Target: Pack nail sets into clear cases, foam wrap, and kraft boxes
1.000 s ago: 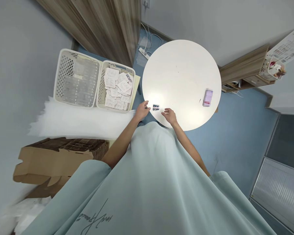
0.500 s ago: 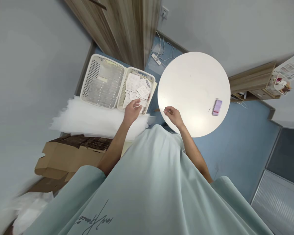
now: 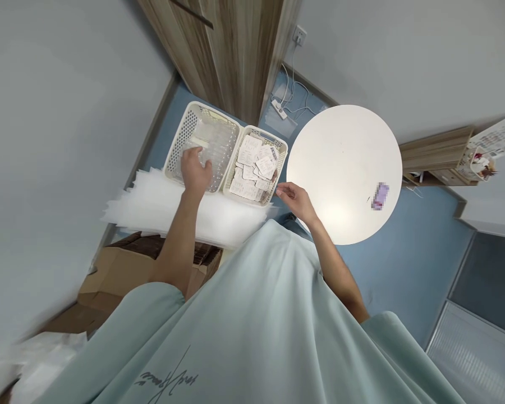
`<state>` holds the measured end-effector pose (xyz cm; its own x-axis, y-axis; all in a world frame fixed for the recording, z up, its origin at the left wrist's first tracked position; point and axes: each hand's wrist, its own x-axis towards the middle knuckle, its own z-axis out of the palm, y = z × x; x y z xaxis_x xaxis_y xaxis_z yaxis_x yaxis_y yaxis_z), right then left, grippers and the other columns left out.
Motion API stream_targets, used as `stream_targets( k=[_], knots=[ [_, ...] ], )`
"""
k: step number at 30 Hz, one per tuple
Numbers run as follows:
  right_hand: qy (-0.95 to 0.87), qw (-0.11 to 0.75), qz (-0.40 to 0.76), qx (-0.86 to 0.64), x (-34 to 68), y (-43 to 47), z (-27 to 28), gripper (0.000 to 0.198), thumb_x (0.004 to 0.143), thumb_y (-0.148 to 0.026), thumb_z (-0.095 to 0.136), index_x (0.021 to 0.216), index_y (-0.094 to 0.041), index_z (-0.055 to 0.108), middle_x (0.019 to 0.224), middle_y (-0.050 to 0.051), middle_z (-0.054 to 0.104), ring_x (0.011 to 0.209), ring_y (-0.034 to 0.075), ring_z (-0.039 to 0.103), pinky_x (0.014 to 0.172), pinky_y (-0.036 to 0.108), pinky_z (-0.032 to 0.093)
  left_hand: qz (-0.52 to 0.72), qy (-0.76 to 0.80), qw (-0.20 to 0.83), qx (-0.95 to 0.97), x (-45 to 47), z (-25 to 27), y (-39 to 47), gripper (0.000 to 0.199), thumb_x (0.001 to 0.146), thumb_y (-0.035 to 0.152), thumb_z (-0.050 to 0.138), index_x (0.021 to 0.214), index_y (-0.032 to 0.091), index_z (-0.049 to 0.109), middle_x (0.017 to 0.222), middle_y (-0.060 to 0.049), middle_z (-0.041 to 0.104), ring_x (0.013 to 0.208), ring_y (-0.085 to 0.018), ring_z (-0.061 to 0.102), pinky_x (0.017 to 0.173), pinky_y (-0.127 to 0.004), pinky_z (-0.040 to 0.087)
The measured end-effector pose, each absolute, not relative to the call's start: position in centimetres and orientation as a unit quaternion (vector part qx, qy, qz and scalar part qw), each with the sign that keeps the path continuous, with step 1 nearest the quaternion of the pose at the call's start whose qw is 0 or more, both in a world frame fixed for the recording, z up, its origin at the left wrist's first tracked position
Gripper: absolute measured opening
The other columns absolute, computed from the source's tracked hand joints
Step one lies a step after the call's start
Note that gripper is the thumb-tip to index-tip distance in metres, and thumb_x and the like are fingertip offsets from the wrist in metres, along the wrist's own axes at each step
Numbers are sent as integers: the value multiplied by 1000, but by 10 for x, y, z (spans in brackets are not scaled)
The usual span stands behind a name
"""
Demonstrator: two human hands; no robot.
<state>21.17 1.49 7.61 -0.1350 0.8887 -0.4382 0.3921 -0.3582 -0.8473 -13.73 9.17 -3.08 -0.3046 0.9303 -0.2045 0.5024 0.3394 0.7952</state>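
My left hand point(image 3: 196, 170) is over the left white plastic basket point(image 3: 174, 148), its thumb apart from the bent fingers. Beneath it lie several clear plastic cases point(image 3: 221, 148) in rows; whether the fingertips touch them I cannot tell. Beside this basket stands a second white basket point(image 3: 283, 160) filled with small white printed cards point(image 3: 250, 150). Between that basket's near right corner and the round table, my right hand point(image 3: 298, 203) hovers with loosely bent fingers apart and nothing visible in them.
A stack of white foam-like sheets point(image 3: 219, 221) lies in front of the baskets. Nearer are brown cardboard boxes point(image 3: 118, 269). The round white table point(image 3: 340, 157) carries a blurred purple object point(image 3: 380, 196). A power strip point(image 3: 279, 109) with cables lies on the floor by the wooden cabinet point(image 3: 235, 62).
My left hand has moved left from the card basket to the basket of clear cases. My right hand stays near the table's edge. The whole view has shifted slightly.
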Motion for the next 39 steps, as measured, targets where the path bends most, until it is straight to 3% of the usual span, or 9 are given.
stream_targets(
  k=[6,9,14,17,21,24,31,34,39],
  knots=[
    [-511,225,548,-623,200,9,86,55,96,-72,79,124,-24,80,123,11,86,113,29,83,107,47,66,256,727,345,536,-147,-32,163,61,102,46,76,151,11,66,171,-18,55,166,-37,42,146,-54,26],
    [-510,215,545,-630,197,7,93,53,98,-70,77,125,-25,80,126,11,86,114,28,82,108,45,66,210,711,376,555,-150,-37,198,63,99,47,83,145,7,67,172,-15,57,164,-33,41,147,-50,25],
    [-497,207,535,-651,201,1,95,49,100,-66,76,126,-25,81,128,11,87,113,28,83,106,45,66,176,692,423,557,-150,-42,230,46,90,52,94,98,17,65,134,-7,74,150,-27,48,148,-53,24],
    [-483,207,532,-664,207,-3,93,49,99,-65,75,126,-25,80,131,11,86,115,28,83,106,45,66,179,688,415,568,-149,-39,236,50,94,55,91,88,21,56,115,-4,72,148,-25,47,148,-56,20],
    [-469,200,532,-676,215,-6,92,50,99,-66,74,129,-25,79,131,11,86,113,27,83,105,44,65,165,683,409,582,-148,-35,239,45,103,55,84,95,19,58,113,-1,69,146,-21,46,147,-59,19],
    [-464,203,531,-679,219,-5,93,50,99,-65,73,129,-25,79,130,11,86,115,28,82,106,44,64,127,692,398,588,-147,-34,239,32,108,42,81,102,17,62,123,-3,69,148,-24,45,146,-61,19],
    [-459,221,545,-666,222,2,91,48,98,-63,74,126,-24,79,131,11,86,111,27,83,104,43,64,51,718,378,583,-146,-29,237,24,103,23,84,96,13,63,134,-6,63,149,-28,46,144,-64,23],
    [-463,223,548,-660,225,3,91,48,98,-63,75,126,-24,79,129,11,86,111,28,83,105,45,64,29,711,356,606,-145,-18,236,17,104,15,80,109,10,65,146,-8,60,151,-30,47,141,-71,27],
    [-482,221,556,-640,233,5,90,45,98,-62,76,125,-26,80,124,9,87,114,29,83,105,45,65,3,705,305,640,-149,9,227,59,93,-12,73,147,7,59,171,-13,47,160,-38,45,136,-80,33]
  ],
)
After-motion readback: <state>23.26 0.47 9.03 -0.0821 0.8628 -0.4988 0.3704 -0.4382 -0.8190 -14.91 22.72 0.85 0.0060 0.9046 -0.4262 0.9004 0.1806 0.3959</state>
